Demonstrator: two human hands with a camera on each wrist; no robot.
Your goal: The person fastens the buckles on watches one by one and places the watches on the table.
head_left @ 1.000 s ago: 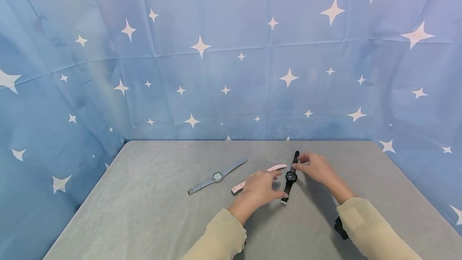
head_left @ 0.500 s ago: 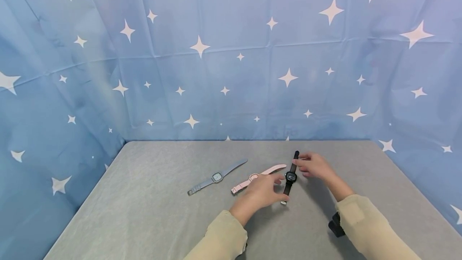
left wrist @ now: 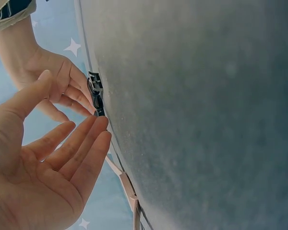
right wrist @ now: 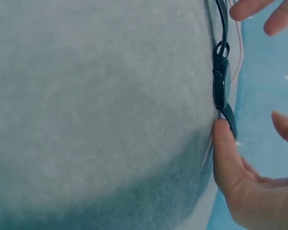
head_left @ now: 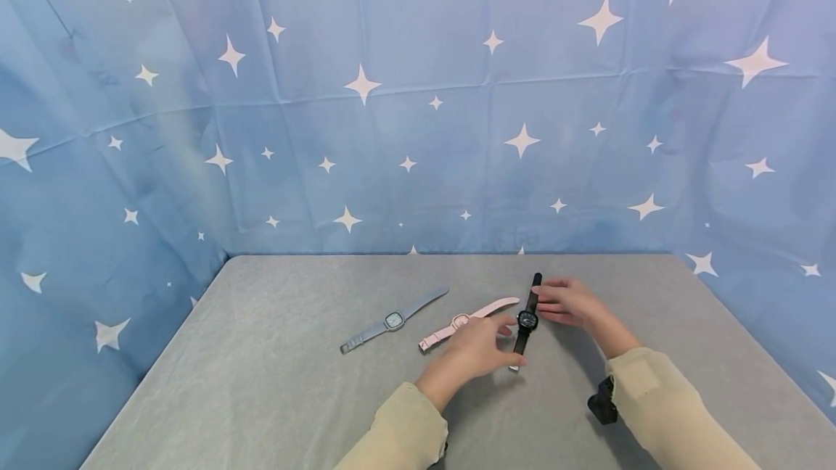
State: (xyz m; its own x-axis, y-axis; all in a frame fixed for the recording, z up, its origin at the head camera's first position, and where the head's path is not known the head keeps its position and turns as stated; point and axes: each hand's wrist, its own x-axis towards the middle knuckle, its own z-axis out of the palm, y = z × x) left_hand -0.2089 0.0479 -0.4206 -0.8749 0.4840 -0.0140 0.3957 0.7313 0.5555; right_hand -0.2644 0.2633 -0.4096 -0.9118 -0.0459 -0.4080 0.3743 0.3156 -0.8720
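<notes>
Black watch lies between two outstretched hands.

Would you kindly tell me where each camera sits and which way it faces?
Head: on the head, facing forward and down at the grey table and black watch; left hand, right hand and sleeves show.
Left wrist: on that wrist, facing the watch; left hand near, right hand beyond.
Right wrist: likewise, right hand near, part of left beyond.
Both wrist views share the watch.

I can't read any lettering or numbers from here; the blue watch, pink watch and black watch show too small.
</notes>
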